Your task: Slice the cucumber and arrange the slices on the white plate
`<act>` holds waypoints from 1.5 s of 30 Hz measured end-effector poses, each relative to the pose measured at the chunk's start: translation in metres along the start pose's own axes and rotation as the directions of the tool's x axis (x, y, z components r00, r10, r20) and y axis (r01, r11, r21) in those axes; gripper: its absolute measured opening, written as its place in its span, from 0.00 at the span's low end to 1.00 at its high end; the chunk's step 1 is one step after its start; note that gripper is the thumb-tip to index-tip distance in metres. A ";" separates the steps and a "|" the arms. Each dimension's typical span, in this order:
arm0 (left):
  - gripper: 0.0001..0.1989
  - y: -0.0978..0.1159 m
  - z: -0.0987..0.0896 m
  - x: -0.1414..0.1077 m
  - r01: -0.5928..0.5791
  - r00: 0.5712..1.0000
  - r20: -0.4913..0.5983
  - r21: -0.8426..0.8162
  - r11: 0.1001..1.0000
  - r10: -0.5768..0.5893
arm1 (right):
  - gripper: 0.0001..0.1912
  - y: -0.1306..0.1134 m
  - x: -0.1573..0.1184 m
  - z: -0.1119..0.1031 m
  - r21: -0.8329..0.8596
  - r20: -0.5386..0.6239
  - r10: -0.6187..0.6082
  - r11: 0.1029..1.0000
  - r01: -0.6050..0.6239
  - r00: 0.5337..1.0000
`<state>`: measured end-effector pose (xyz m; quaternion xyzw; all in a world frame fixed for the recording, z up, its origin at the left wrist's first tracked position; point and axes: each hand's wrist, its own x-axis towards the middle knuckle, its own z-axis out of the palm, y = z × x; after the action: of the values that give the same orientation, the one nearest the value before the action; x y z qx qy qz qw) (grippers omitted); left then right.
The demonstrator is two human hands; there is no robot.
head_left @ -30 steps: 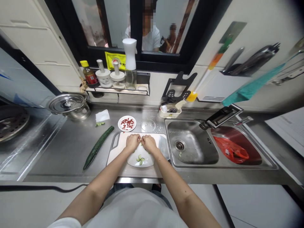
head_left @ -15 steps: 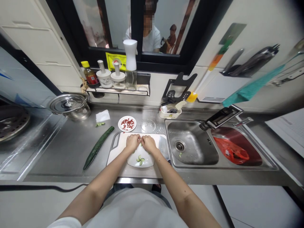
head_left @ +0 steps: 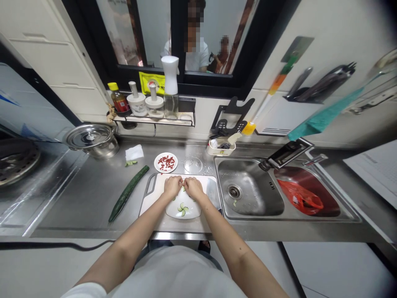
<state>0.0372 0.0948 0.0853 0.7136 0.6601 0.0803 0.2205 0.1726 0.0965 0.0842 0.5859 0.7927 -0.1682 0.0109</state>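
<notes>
My left hand [head_left: 173,185] and my right hand [head_left: 192,187] meet over the far side of a white plate [head_left: 173,210], fingers closed. Between their fingertips shows a bit of green cucumber; how each hand holds it is too small to tell. Thin cucumber slices [head_left: 182,209] lie fanned like a flower on the plate's near part. The plate rests on a white cutting board [head_left: 151,209], and a knife blade [head_left: 213,190] lies at the board's right side. Behind the board stands a small white dish with red pieces [head_left: 166,162].
A whole cucumber [head_left: 128,193] lies left of the board. Behind it are cucumber slices [head_left: 130,163], a white tissue [head_left: 134,152] and a lidded pot [head_left: 93,140]. The sink [head_left: 251,188] is on the right, with a red bag [head_left: 300,198] in its second basin.
The view has tilted slightly. My hands stay over the plate's far side, with only slight finger movement.
</notes>
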 end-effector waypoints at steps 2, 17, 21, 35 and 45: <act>0.09 -0.001 -0.001 0.000 0.009 1.000 0.002 -0.001 1.000 -0.009 | 0.11 0.002 -0.001 0.000 0.007 -0.002 0.006 1.000 -0.006 1.000; 0.08 -0.012 -0.001 -0.016 0.029 0.999 -0.041 -0.034 0.999 -0.031 | 0.11 0.003 -0.020 0.005 0.061 -0.101 0.006 0.998 0.001 0.995; 0.08 -0.022 -0.001 -0.022 0.046 0.995 -0.090 -0.085 0.995 -0.054 | 0.10 -0.006 -0.035 0.009 0.097 -0.139 -0.035 0.994 0.049 0.990; 0.11 -0.086 -0.008 -0.014 0.267 0.919 -0.283 -0.065 0.961 -0.274 | 0.08 -0.012 -0.093 0.019 0.331 -0.325 -0.026 0.933 0.140 0.945; 0.14 -0.083 -0.014 0.016 0.416 0.877 -0.253 -0.031 0.909 -0.410 | 0.10 -0.005 -0.101 0.017 0.365 -0.347 0.006 0.922 0.129 0.938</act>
<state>-0.0413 0.1162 0.0598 0.5429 0.8205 0.1141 0.1379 0.1964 -0.0026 0.0912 0.5713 0.7526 -0.2158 -0.2462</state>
